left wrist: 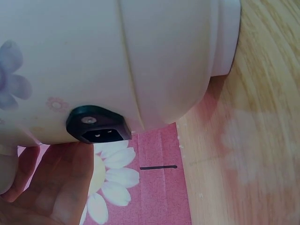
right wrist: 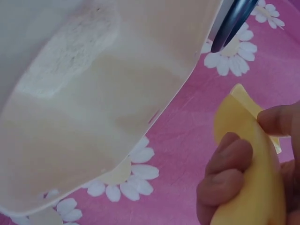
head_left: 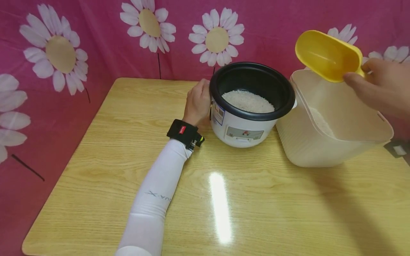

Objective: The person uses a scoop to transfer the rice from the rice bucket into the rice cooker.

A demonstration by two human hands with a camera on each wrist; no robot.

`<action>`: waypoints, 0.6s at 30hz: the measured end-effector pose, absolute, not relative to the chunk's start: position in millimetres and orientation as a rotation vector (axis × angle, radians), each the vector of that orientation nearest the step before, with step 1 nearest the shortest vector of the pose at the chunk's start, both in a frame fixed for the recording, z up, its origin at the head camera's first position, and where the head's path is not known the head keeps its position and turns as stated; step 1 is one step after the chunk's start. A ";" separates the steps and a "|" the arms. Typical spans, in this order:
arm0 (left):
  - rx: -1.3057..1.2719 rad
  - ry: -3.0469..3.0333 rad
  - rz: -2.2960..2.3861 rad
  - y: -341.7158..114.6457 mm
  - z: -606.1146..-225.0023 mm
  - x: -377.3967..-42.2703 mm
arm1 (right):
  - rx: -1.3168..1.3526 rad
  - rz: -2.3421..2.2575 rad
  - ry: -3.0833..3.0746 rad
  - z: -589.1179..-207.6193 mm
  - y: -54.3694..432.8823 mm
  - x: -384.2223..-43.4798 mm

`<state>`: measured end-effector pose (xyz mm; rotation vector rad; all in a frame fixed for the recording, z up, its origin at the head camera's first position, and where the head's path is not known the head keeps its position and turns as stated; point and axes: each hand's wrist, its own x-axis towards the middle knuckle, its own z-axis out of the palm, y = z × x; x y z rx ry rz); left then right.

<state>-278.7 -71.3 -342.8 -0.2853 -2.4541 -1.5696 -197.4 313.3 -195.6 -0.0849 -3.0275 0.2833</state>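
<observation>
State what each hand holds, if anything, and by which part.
The right hand holds the yellow scoop by its handle end. The left hand is against the side of the rice cooker; its exact hold cannot be told.

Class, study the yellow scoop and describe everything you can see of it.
The yellow scoop looks like smooth plastic. It has a deep bowl with a rounded free end, and no rice shows inside. The right hand grips it at the opposite end, hiding most of the handle. In the head view, its hollow faces the camera and it slants across the picture, appearing above the cream bin. Nothing but the hand visibly touches it.
</observation>
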 end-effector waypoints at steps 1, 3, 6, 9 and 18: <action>-0.286 -2.452 -1.573 -71.3 -343.0 -278.9 | -0.087 0.297 -3.014 -196.3 314.4 -196.0; -0.285 -2.452 -1.571 -71.5 -343.3 -278.9 | -0.095 0.333 -3.005 -196.8 316.8 -193.9; -0.279 -2.456 -1.563 -72.1 -343.5 -278.7 | -0.133 0.383 -2.985 -197.9 320.4 -191.3; -0.277 -2.463 -1.548 -72.7 -343.7 -278.9 | -0.192 0.439 -2.945 -200.0 325.0 -190.5; -0.279 -2.455 -1.535 -72.5 -344.8 -280.3 | -0.162 0.396 -3.060 -208.1 339.6 -187.6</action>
